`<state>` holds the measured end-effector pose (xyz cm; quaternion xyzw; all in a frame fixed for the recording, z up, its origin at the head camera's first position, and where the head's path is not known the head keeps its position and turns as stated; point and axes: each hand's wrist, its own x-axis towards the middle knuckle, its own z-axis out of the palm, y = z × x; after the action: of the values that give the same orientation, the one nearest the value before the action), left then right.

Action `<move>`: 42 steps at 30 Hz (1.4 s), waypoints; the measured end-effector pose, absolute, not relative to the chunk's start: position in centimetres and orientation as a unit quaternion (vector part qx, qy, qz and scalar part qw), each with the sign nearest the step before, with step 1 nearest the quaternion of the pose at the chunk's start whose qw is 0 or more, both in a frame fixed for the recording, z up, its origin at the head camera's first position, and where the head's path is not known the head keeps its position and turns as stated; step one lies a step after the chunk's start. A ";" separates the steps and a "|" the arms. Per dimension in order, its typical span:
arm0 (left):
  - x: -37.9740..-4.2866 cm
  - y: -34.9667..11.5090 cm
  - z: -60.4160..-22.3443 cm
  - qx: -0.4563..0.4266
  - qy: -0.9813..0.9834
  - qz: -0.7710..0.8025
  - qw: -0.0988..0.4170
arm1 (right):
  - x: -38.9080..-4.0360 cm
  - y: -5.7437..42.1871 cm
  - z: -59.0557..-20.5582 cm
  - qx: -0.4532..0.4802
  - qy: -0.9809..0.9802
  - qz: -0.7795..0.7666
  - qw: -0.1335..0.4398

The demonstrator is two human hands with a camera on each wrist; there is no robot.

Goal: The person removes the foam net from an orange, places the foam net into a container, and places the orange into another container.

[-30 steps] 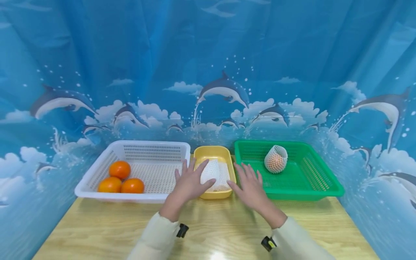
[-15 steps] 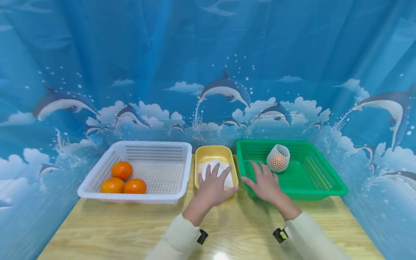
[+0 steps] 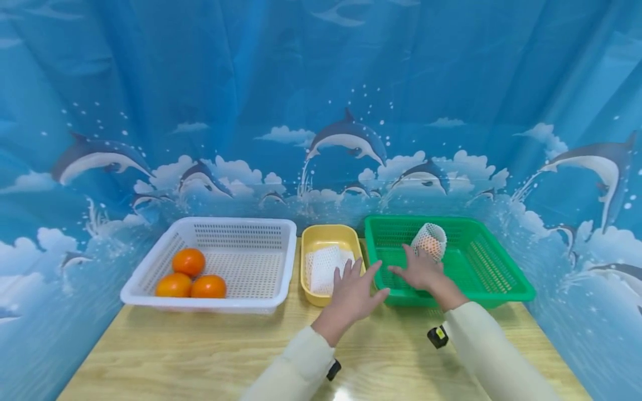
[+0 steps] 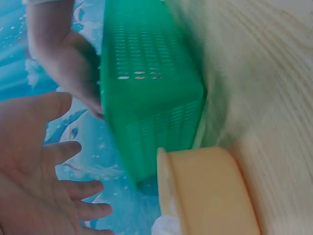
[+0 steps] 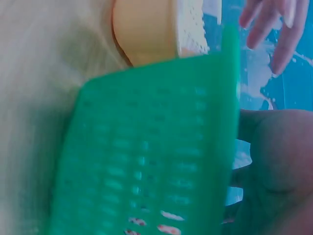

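My left hand [image 3: 353, 292] hovers with spread fingers over the right edge of the small yellow tray [image 3: 312, 240]. White foam net sleeves [image 3: 323, 268] lie inside that tray. In the left wrist view the palm and the straight fingers [image 4: 80, 190] show nothing held. My right hand [image 3: 423, 274] reaches over the near rim of the green basket [image 3: 473, 284]. It overlaps the lower front of an orange-coloured round fruit in a white foam net [image 3: 432, 236]. Its thumb and a finger stand apart on the left, while its other fingers are partly hidden behind the hand.
A white basket [image 3: 251, 303] at the left holds three oranges [image 3: 188, 262] in its front left part. All the containers stand in a row on a wooden table [image 3: 200, 345]. Behind them hangs a blue dolphin-print curtain [image 3: 281, 72].
My left hand has moved right, from the white basket's side across the yellow tray. My right hand has moved right, into the green basket and up to the netted fruit.
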<state>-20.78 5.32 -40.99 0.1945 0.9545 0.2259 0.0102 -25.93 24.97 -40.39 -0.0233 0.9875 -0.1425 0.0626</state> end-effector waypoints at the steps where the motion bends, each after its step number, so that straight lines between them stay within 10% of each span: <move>1: -20.9 5.6 -41.1 0.193 0.954 0.228 0.011 | -26.2 25.2 -40.2 -0.023 0.988 -0.139 0.066; 42: -21.5 9.3 -43.3 0.214 0.951 0.213 -0.064 | -33.1 30.3 -35.7 0.041 0.976 -0.125 0.175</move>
<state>-21.46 9.26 -43.29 0.2141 0.9512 0.2126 -0.0641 -33.14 30.29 -35.74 0.0414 0.9756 -0.1255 0.1752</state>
